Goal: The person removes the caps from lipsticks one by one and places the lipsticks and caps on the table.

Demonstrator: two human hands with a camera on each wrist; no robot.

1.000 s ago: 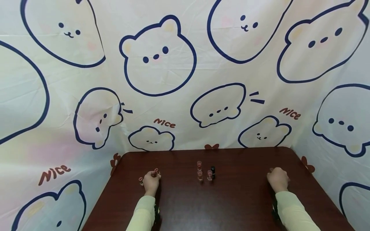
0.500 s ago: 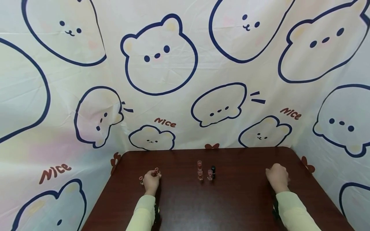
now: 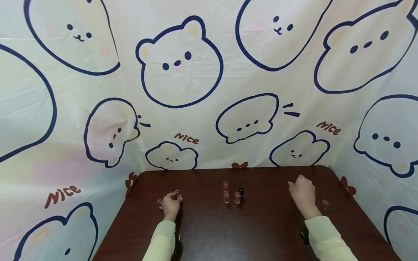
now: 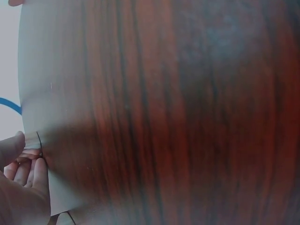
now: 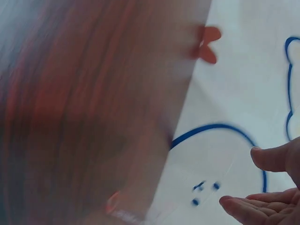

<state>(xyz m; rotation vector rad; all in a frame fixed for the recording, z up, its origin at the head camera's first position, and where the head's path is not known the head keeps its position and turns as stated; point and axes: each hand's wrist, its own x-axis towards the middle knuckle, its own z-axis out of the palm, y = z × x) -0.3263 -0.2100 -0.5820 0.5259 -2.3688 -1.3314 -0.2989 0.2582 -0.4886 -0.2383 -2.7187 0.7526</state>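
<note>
My left hand (image 3: 171, 207) pinches a small clear cup with a reddish rim (image 3: 177, 194) at the left of the table. In the left wrist view, the thumb and fingers (image 4: 41, 180) lie round its see-through wall. Another such cup (image 3: 159, 204) stands just left of that hand. On the right, my right hand (image 3: 303, 194) is above the table and holds nothing; in the right wrist view its thumb (image 5: 272, 158) and fingers stand apart. Behind its wrist, to the right, sits a faint clear cup (image 3: 324, 205), whose orange-red rim (image 5: 113, 202) shows in the right wrist view.
Near the middle back stand several more small clear cups (image 3: 226, 198) with reddish rims, beside a small black cylinder (image 3: 241, 194). The dark brown table (image 3: 241, 235) ends at a cloth (image 3: 209, 83) printed with cartoon bears, which hangs round the back and sides.
My right hand has moved left and away from the body, off the clear cup at the right, which now shows. The left hand and its cup have stayed in place.
</note>
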